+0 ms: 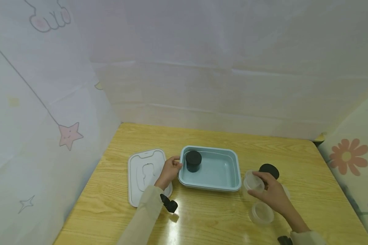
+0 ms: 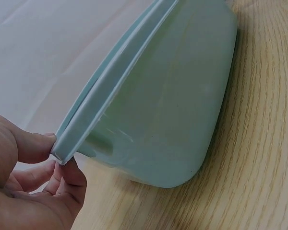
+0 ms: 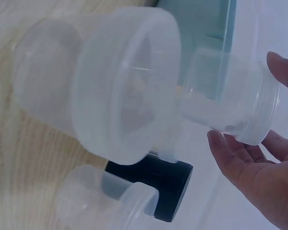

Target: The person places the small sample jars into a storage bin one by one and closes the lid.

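My left hand (image 1: 169, 171) pinches the left rim of a light blue plastic tub (image 1: 216, 170) between thumb and fingers. In the left wrist view the thumb (image 2: 36, 146) presses the rim from above and the fingers curl beneath it. Inside the tub, at its left end, stands a small jar with a black lid (image 1: 193, 158). To the right of the tub, my right hand (image 1: 271, 195) holds a clear plastic jar (image 3: 223, 91) by its ridged lid, thumb on one side and fingers on the other. Another clear jar (image 1: 261, 213) stands just below that hand.
A white lid (image 1: 141, 183) lies flat on the wooden table (image 1: 208, 221) left of the tub, partly under the left forearm. Beyond the right hand stands a second black-lidded jar (image 1: 269, 170), with another clear jar (image 1: 286, 191) partly hidden by the hand. Printed cloth walls surround the table.
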The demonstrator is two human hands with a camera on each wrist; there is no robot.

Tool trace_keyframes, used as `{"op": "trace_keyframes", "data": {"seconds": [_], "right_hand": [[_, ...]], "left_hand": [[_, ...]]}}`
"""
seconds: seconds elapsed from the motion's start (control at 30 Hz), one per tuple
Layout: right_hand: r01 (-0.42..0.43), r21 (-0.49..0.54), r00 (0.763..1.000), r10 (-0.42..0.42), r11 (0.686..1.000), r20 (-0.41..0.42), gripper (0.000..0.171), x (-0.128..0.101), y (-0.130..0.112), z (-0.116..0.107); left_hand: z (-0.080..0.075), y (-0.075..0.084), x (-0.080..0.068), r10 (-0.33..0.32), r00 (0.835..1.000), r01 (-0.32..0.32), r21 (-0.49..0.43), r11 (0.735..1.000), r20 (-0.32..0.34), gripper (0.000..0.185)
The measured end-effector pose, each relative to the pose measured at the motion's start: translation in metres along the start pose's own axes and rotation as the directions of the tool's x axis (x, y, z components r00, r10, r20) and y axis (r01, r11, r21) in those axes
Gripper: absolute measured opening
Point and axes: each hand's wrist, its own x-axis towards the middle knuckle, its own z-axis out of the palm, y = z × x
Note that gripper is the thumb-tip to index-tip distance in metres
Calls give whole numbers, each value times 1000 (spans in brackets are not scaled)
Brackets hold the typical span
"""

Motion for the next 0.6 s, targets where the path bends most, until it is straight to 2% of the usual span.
{"op": "trace_keyframes", "data": {"seconds": [0.6], "right_hand": [[54, -24, 998, -55, 998, -21, 62, 20, -17, -16]], "left_hand": [[-1, -1, 1, -4, 1000, 5, -9, 1000, 6, 36]]}}
